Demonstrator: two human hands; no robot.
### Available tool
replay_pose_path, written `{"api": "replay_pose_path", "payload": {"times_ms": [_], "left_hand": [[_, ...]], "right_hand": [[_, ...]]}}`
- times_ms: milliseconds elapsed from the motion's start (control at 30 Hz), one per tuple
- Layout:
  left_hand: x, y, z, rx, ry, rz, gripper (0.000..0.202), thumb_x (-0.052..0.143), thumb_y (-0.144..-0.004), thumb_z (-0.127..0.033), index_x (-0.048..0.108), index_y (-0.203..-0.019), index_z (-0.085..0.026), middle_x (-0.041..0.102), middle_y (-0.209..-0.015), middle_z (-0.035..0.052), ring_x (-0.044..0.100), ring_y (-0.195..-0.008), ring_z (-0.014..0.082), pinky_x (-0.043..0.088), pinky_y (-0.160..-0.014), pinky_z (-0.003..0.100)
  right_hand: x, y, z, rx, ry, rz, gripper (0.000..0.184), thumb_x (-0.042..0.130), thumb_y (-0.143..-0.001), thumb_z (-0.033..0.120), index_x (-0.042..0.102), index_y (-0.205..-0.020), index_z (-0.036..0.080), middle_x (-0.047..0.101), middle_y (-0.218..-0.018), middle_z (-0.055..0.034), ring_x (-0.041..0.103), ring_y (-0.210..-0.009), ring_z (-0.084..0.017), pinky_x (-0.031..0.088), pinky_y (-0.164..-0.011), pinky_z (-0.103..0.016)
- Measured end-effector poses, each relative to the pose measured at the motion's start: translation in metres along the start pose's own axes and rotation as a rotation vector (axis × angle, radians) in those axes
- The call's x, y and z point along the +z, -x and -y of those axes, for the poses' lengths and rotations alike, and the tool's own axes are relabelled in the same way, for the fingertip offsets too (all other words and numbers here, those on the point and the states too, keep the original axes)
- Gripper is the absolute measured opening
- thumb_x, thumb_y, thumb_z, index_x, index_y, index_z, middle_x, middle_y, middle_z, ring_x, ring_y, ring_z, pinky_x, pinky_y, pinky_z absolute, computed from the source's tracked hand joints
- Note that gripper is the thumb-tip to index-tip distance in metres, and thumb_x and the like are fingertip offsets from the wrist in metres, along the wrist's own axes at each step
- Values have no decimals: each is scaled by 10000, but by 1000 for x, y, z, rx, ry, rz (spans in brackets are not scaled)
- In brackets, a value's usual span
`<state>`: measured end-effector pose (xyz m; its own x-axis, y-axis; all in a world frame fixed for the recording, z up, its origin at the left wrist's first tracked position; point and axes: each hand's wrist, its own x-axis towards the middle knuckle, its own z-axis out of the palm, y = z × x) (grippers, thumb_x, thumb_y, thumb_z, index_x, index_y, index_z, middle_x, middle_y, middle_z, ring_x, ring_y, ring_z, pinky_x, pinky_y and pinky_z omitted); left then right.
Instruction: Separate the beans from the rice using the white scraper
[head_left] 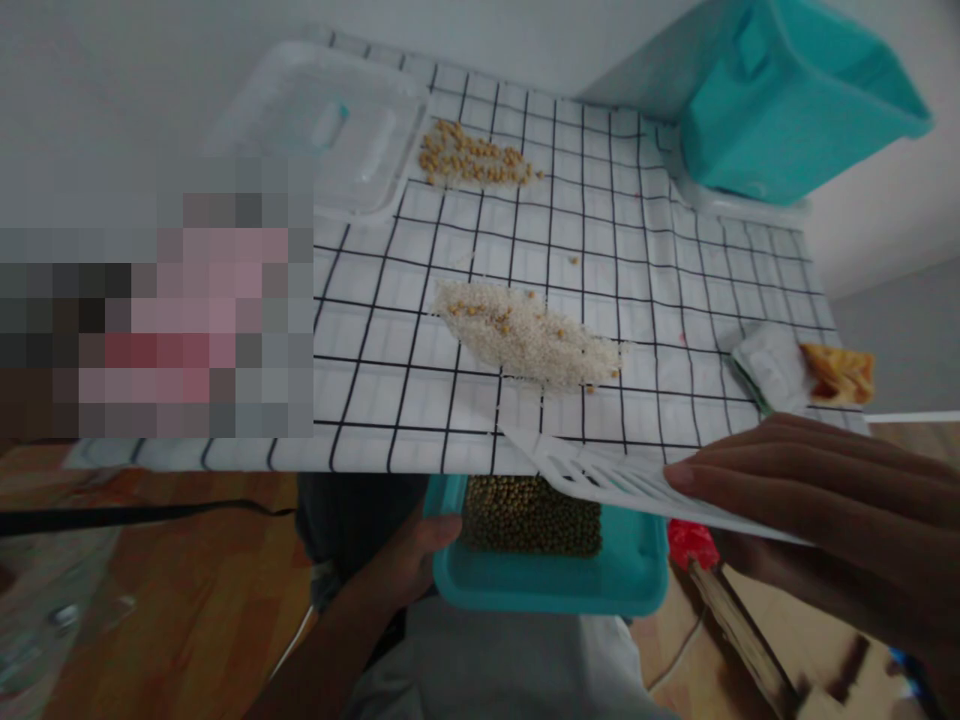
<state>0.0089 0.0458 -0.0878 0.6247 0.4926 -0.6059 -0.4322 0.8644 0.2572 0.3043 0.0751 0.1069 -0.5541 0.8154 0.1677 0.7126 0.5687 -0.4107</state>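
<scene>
- We see the right hand (817, 510) to the near right of the heap of white grains (532, 335), its fingers and thumb clamped on a white slotted piece (607, 480).
- That piece slants toward the heap, its far tip just on the near side of it; we cannot tell whether the tip touches the cloth.
- We find the left hand (420, 560) nearer to us than the heap and to its left, thumb pressed on the rim of a teal box (551, 600); its other fingers are mostly hidden.
- The box sits below the tabletop's edge, on the near side of the heap, and we see small green-brown beans (532, 520) inside.
- The heap itself lies on the checked cloth (375, 400) over the tabletop, with a few yellow beans scattered through it.
- Beyond the heap, slightly left, we see a cluster of yellow beans (472, 155); farther left of it, a clear plastic container (367, 150).
- To the heap's right we notice a white packet (772, 360) beside an orange-yellow wrapper (840, 375).
- Well beyond the heap, at its far right, we see a tilted teal bin (772, 120).
</scene>
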Motion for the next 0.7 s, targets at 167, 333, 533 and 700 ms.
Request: {"api": "replay_pose_path", "payload": {"times_ms": [167,333,533,700], "left_hand": [[1,-1,-2,-19,-27,54,473,686,-704,-301,675,-1140,-120,766,-693,110,724,-756,334,572,-733,437],[6,1,-5,22,-59,14,492,683,-714,-299,652,-1179,-141,776,-839,114,714,-837,332,558,-771,424],[17,-1,-4,10,-27,-13,595,702,-676,-281,595,-1251,-170,748,-1021,115,661,-1003,352,518,-875,448],[21,-8,-1,-20,-24,-21,578,697,-669,-275,610,-1229,-161,753,-997,117,672,-975,345,536,-833,439]], "right_hand": [[2,17,-1,-42,-54,46,289,562,-845,255,659,-1113,206,700,-1049,-36,658,-929,-206,589,-774,-292],[-8,37,-8,8,21,45,371,567,-809,192,633,-1172,235,692,-1067,-31,657,-952,-217,584,-770,-320],[-17,43,-30,189,275,-186,357,617,-783,138,655,-1089,318,716,-898,32,688,-755,-147,557,-636,-240],[-15,36,-42,146,199,-160,327,659,-753,135,650,-1056,257,705,-891,23,680,-743,-136,551,-638,-195]]}}
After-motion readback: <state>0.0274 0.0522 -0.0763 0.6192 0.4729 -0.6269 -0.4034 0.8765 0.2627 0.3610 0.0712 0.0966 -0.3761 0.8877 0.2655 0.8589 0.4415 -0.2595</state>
